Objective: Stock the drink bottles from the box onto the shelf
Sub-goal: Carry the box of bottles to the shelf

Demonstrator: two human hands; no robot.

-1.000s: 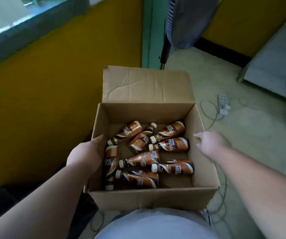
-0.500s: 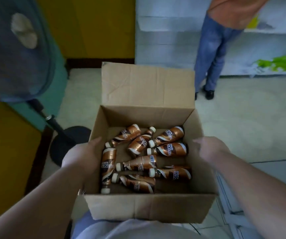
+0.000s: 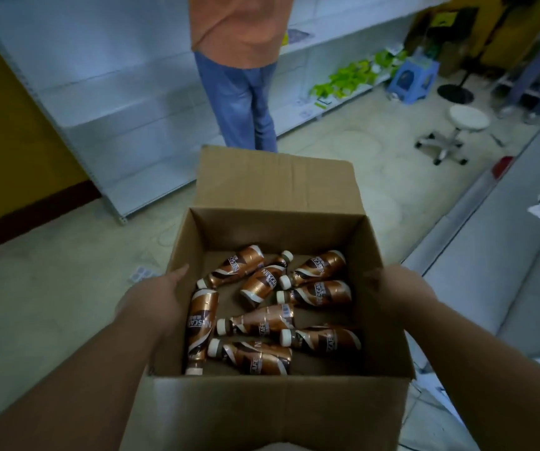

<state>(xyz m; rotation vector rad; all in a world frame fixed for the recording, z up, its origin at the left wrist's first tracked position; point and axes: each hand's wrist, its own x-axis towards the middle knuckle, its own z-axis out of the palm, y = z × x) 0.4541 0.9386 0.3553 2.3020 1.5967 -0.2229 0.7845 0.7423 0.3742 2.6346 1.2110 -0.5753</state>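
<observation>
An open cardboard box (image 3: pixel 271 408) is carried in front of my body, its far flap standing up. Several brown coffee drink bottles (image 3: pixel 262 283) with white caps lie loose on its bottom. My left hand (image 3: pixel 153 301) grips the box's left wall, thumb at the rim. My right hand (image 3: pixel 395 292) grips the right wall. White shelving (image 3: pixel 125 92) stands ahead on the left, its lower boards bare. A second white shelf unit (image 3: pixel 502 255) runs along the right.
A person in an orange top and blue jeans (image 3: pixel 242 92) stands just beyond the box, facing the shelving. Green packets (image 3: pixel 346 79) lie on a low shelf further right. A blue plastic stool (image 3: pixel 413 78) and a white swivel stool (image 3: pixel 457 131) stand on the floor.
My view has swung right from the yellow wall and fan to the shelving and the standing person. Both hands keep the same hold on the box; the bottles have barely shifted.
</observation>
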